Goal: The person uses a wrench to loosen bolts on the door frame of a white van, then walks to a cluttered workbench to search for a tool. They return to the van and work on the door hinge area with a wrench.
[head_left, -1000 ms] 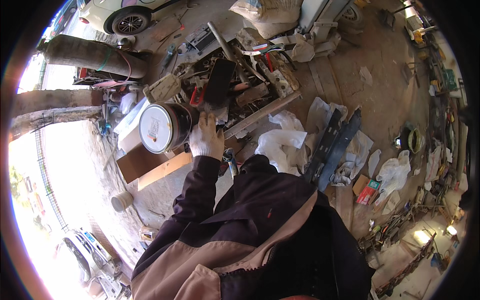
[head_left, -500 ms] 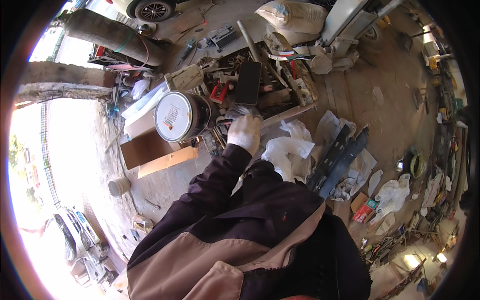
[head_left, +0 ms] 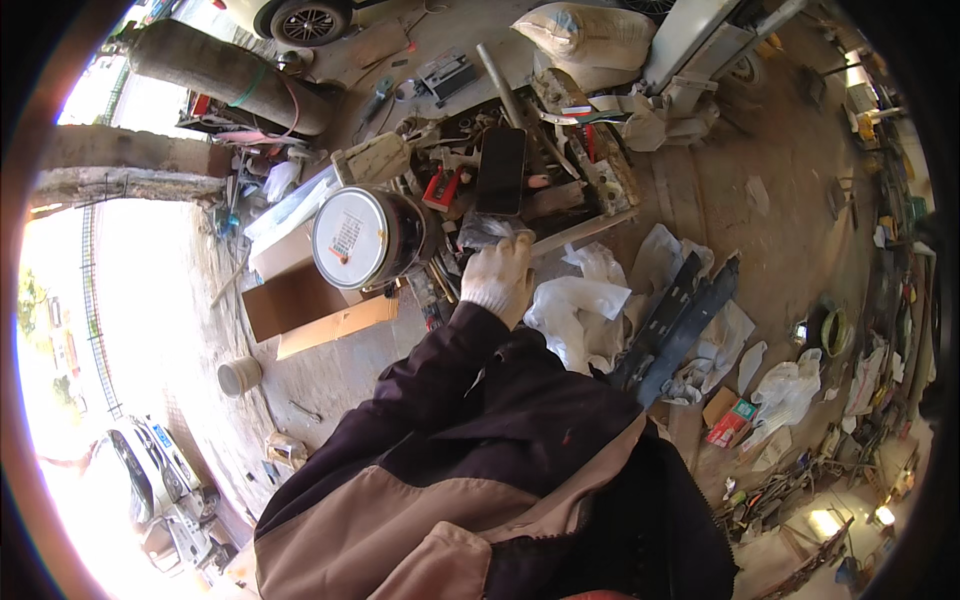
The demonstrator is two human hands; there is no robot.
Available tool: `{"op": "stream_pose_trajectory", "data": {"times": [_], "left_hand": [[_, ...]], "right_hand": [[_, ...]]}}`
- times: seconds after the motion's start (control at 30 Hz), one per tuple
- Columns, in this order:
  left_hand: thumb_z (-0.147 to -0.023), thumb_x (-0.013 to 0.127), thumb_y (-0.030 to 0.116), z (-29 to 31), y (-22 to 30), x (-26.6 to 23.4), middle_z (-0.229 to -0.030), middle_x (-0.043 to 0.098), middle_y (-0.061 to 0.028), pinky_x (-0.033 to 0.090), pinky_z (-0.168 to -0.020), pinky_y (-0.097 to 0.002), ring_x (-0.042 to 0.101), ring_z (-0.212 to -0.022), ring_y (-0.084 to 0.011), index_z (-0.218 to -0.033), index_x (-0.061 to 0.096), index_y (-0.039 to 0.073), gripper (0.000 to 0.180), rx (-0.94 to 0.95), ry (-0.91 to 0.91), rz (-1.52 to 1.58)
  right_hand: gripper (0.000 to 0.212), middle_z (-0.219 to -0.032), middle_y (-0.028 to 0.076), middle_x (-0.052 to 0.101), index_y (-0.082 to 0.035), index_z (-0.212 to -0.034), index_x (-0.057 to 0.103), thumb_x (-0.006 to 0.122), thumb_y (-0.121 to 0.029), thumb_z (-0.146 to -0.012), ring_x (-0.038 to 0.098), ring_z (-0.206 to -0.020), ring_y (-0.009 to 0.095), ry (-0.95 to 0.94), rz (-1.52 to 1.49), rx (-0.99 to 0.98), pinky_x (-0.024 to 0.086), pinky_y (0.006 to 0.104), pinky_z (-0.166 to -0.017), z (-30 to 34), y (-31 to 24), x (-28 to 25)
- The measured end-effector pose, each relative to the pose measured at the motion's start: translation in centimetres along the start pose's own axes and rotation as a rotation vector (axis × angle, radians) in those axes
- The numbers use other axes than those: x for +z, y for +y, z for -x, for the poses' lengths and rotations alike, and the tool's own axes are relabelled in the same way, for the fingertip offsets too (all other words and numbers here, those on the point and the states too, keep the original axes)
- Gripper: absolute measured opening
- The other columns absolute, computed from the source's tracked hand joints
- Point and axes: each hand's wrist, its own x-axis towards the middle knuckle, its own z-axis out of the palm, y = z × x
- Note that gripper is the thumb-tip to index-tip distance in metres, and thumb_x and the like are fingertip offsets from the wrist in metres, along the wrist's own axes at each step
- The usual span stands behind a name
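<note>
My left hand point(head_left: 495, 272), in a white knitted glove, is over the near edge of a cluttered tool bench. Its fingers are curled in, and whatever they hold is hidden beneath them. Just beyond the knuckles lies a crumpled, greyish see-through plastic bag point(head_left: 484, 231). A black smartphone point(head_left: 501, 170) lies past the bag, among tools and scraps. My right sleeve point(head_left: 528, 350) reaches in close beside the left wrist; the right hand's fingers are hidden. To the left stands a large paint can point(head_left: 350, 238) with a pale lid, and a small red object point(head_left: 440, 187) is between can and phone.
An open cardboard box point(head_left: 290, 305) sits below the can. White plastic sheeting point(head_left: 575, 310) and long dark panels point(head_left: 665, 320) are at the right. Farther off are a gas cylinder point(head_left: 225, 75), a full sack point(head_left: 585, 42) and a battery point(head_left: 447, 75). Scrap lines the right side.
My left hand has shifted slightly right and nearer to me, away from the plastic bag, which now shows more fully. The phone and paint can stay in place.
</note>
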Motion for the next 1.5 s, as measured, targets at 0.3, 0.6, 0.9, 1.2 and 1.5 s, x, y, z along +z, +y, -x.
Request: {"op": "stream_pose_trajectory", "data": {"times": [0.3,0.6,0.9,1.2,1.5], "left_hand": [[-0.098,0.066,0.035,7.0,-3.0,6.4,-0.098,0.077,-0.0184,0.06,-0.084,-0.0542,0.075,-0.096,-0.0427,-0.111,0.077,0.006,0.034,0.255,-0.673,0.023],[-0.104,0.054,0.044,13.7,-10.9,18.9,-0.12,0.078,-0.0237,0.057,-0.101,-0.0528,0.072,-0.12,-0.0446,-0.115,0.077,0.005,0.047,0.545,-1.275,-0.141],[-0.103,0.06,0.039,21.5,-7.4,20.3,-0.113,0.072,-0.0255,0.054,-0.092,-0.0574,0.068,-0.112,-0.0466,-0.109,0.07,0.004,0.037,0.539,-0.938,-0.021],[-0.096,0.069,0.036,29.3,-1.3,22.0,-0.134,0.073,-0.0248,0.058,-0.103,-0.055,0.072,-0.119,-0.0487,-0.128,0.075,0.008,0.043,0.519,-0.975,-0.268],[-0.097,0.067,0.041,32.0,3.2,24.8,-0.137,0.073,-0.0237,0.056,-0.106,-0.053,0.071,-0.123,-0.0468,-0.134,0.073,0.01,0.048,0.967,-1.327,-0.47]], "right_hand": [[0.06,-0.119,0.011,0.08,0.001,-0.132,0.077,0.06,-0.052,-0.108,0.073,-0.11,0.023,-0.003,-0.554,0.384,0.055,0.0378,-0.096,2.4,2.4,5.8],[0.036,-0.094,0.004,0.072,-0.002,-0.115,0.076,0.065,-0.035,-0.106,0.066,-0.076,0.018,0.19,-1.306,0.429,0.054,0.0346,-0.069,11.9,2.4,12.6],[0.028,-0.085,0.003,0.063,-0.009,-0.1,0.07,0.061,-0.035,-0.104,0.061,-0.071,0.019,0.343,-1.192,0.51,0.05,0.0376,-0.063,27.0,6.5,29.7],[0.024,-0.067,-0.003,0.04,-0.016,-0.08,0.056,0.059,-0.024,-0.102,0.042,-0.051,0.014,0.408,-1.97,0.955,0.033,0.0325,-0.046,40.5,9.1,49.4],[0.029,-0.067,-0.001,0.053,-0.016,-0.078,0.061,0.059,-0.033,-0.101,0.05,-0.051,0.016,0.737,-2.13,0.71,0.04,0.0352,-0.048,42.9,4.4,57.7]]}}
